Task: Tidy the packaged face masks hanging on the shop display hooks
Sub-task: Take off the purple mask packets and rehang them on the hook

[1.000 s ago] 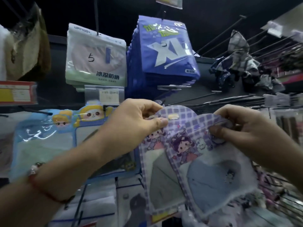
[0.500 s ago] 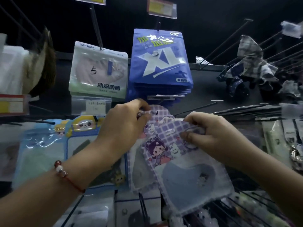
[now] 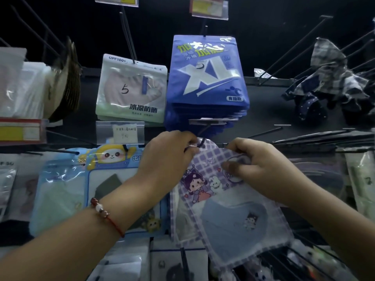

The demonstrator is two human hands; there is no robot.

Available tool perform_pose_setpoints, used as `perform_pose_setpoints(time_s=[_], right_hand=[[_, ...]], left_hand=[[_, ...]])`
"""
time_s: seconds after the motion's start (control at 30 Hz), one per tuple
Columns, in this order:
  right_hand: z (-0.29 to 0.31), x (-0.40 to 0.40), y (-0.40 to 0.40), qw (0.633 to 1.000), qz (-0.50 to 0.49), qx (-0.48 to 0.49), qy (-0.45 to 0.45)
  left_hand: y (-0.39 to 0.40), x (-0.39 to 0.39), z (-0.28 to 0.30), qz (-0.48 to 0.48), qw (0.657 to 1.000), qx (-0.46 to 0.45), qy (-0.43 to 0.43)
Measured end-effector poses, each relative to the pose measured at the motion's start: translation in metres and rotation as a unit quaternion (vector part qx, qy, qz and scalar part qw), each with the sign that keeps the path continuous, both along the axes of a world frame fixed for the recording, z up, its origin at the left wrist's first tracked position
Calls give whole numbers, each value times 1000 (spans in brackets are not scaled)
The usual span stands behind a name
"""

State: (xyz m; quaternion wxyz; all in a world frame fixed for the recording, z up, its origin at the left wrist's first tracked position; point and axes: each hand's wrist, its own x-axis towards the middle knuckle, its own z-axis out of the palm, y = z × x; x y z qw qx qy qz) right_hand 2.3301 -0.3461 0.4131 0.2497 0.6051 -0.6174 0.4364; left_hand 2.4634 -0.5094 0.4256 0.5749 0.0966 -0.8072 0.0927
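Above: blue XL pack stack (image 3: 207, 78) and pale green pack (image 3: 132, 88) marked 5, each hanging from its own hook; clear price tag holder (image 3: 120, 132) under the green one. Left of centre, blue cartoon mask pack (image 3: 97, 189), partly covered by the left forearm. Far right, checked cloth items (image 3: 328, 78) draped over bare prongs.

Purple checked mask pack (image 3: 229, 209) tilted, top edge up at the dark display hook (image 3: 200, 141), lower end swung down and to the right. A second purple pack (image 3: 182, 218) behind it, mostly hidden. Left hand (image 3: 168, 157) at the pack's top left corner, fingers curled and pinching the edge right beside the hook tip. Right hand (image 3: 255, 165) on the top right, thumb over the front, fingers curled behind, gripping the pack.

Against half a second earlier: both hands higher and closer to the hook, pack top now meeting the hook end; whether the hole is threaded, cannot tell.
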Motion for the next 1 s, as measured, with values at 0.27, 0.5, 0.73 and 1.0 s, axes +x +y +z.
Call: perform_pose_setpoints(time_s=[0.27,0.5,0.73,1.0], right_hand=[[-4,-8,-10,999,-11,-6,-34],[-9,-11,-13,994,50,-9,-95],[-17,-8,-23,987,99,-45,-116],[-6,-7,-32,989,-24,-125,-73]], left_hand=[[-13,6,-13,101,977,-184,-25],[-9,23,-37,29,984,-173,16],[-4,23,-41,-8,982,-179,55],[4,15,-20,-39,989,-127,62]])
